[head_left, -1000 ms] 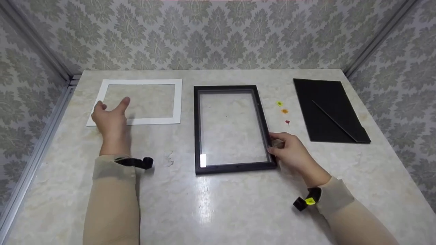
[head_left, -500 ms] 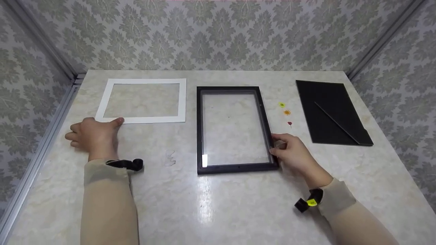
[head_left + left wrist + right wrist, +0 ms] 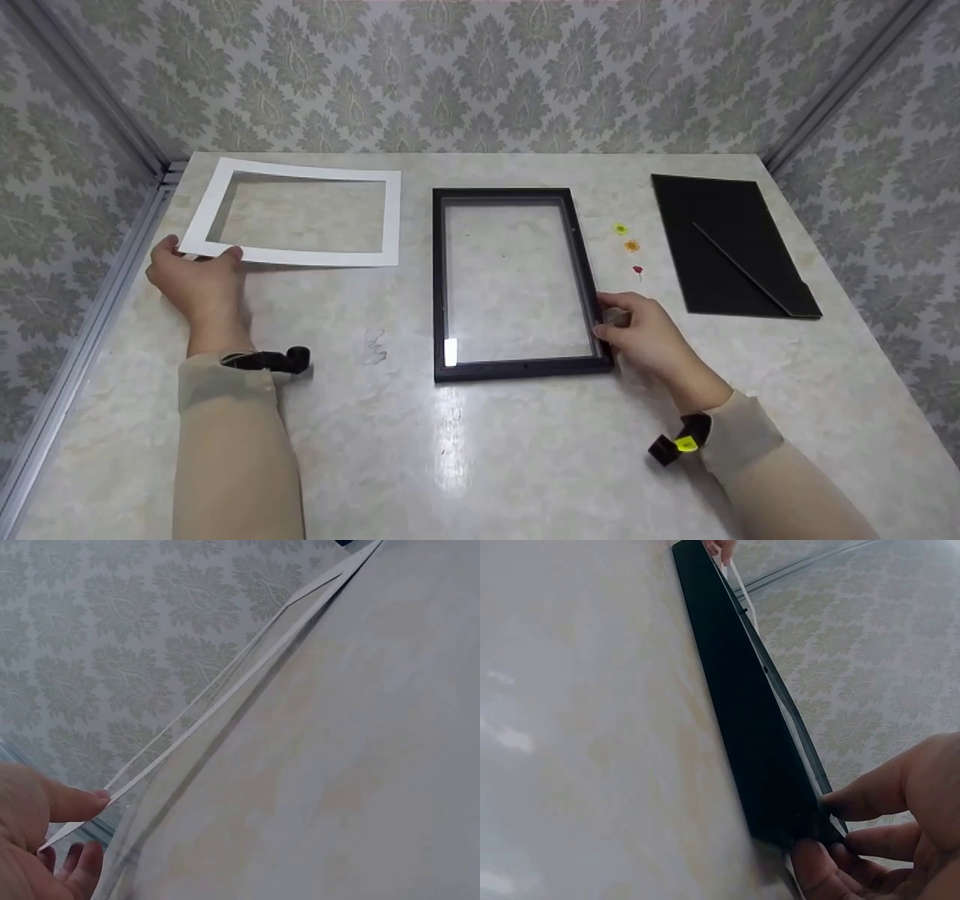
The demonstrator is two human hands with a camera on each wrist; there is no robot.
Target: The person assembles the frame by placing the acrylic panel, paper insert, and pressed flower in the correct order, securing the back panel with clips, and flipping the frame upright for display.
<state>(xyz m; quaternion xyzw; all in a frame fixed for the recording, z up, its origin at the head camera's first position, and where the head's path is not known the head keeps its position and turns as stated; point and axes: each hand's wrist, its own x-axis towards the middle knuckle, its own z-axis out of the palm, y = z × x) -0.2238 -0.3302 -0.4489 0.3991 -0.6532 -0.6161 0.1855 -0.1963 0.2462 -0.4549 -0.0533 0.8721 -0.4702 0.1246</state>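
Thin white rectangular mat [image 3: 315, 256] with open rectangular window: far left, long sides running left to right; left end raised, near-left corner pinched by the left hand [image 3: 199, 289]. Black rectangular frame [image 3: 440, 285] with clear pane: centre, long sides running near to far; right side gripped by the right hand [image 3: 641, 330] towards its near end.

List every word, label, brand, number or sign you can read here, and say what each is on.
No text can be read.
Yellow label on the right black wrist strap: faint marks, too small to read.
Black frame, white mat, black panel: no lettering shows.
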